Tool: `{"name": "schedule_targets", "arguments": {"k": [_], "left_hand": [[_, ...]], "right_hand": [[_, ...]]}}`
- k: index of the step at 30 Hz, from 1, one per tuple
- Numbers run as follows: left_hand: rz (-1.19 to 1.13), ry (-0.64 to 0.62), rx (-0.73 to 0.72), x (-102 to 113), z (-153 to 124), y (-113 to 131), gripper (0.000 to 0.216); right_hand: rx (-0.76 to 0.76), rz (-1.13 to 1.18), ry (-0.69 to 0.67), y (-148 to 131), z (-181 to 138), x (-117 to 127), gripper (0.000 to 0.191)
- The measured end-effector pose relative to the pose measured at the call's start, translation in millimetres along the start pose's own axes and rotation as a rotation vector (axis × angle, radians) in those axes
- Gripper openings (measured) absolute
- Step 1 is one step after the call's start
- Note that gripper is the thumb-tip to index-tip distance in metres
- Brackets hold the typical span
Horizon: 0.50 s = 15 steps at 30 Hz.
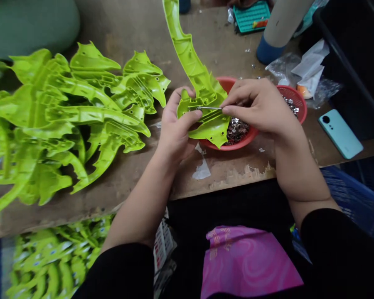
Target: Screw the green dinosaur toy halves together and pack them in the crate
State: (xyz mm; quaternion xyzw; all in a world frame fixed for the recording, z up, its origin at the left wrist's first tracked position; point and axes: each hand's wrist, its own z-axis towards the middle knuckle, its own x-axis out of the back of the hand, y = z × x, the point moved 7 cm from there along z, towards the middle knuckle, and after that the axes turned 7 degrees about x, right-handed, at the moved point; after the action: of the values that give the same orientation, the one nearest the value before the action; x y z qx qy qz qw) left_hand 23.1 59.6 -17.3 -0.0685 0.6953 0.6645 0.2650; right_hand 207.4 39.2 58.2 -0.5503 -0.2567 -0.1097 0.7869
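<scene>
1. Nearest me, a pink-purple panel lies over my black clothing; below the desk, to the left, lime-green parts are heaped, their container hard to make out.
2. My left hand wraps around the broad end of a lime-green plastic shell, near the desk's front edge, ribbed inside facing me, probably to keep its channels in sight.
3. My right hand pinches a thin metal rod across those ribs; my left thumb presses near its tip, seemingly to steady it.
4. Partly beneath the shell, a red bowl holds small metal pieces, presumably for easy reach.
5. Similar shells lie piled loosely to the left, perhaps for the left hand.
6. On the right lies a mint-green phone; beyond it, a red basket contains more silvery pieces.
7. Farthest, a teal tray carries an orange-red item, too blurred to name.
</scene>
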Motion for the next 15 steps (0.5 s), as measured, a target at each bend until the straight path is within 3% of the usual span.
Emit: {"name": "schedule_targets", "arguments": {"k": [3,8,15], "left_hand": [[0.007,-0.015,0.012,-3.8,-3.6,2.8,0.049],[0.014,-0.075,-0.029,-10.3,-8.0,5.3,0.054],[-0.031,0.001,-0.033,-13.4,-9.8,3.2,0.052]], "right_hand": [[-0.057,0.018,-0.040,-0.8,0.3,0.2,0.007],[-0.273,0.081,-0.029,3.3,-2.7,2.2,0.018],[-0.440,0.072,-0.105,11.8,-6.2,2.1,0.034]]}}
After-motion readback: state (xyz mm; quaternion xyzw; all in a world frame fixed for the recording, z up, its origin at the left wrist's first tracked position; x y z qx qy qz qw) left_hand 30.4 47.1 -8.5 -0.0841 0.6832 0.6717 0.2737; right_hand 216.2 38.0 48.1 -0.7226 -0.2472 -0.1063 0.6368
